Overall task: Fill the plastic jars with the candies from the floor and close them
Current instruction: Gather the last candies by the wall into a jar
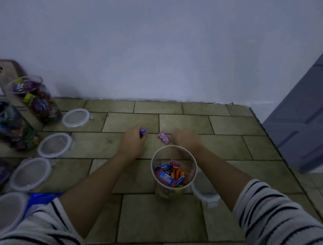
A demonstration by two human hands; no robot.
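Far left, propped against the wall [161,46]: one phone [3,73]. Just in front of it, three filled jars [37,99] in a row running from far to near along the left edge, packed with mixed wrappers. Right of those, four round lids [54,144] flat on the tiled floor [232,126], also strung from far to near; beside the nearest, one blue packet [42,198], partly under a striped sleeve [42,226].

Centre-left: left hand [135,139], low over the floor, fingers curled round one blue-wrapped candy [143,131]. Between the two hands: one pink candy [163,137] lying loose on a tile. Just right of it: right hand [184,139], back up, fingers hidden, so cannot tell whether holding anything.

Near side of both hands: one open jar [175,151] standing upright, partly filled with candies [170,175] in blue, orange and red; number unclear. Beside it on the right, a fifth lid [205,193], partly behind the right forearm.

Far right: one grey door [308,112].
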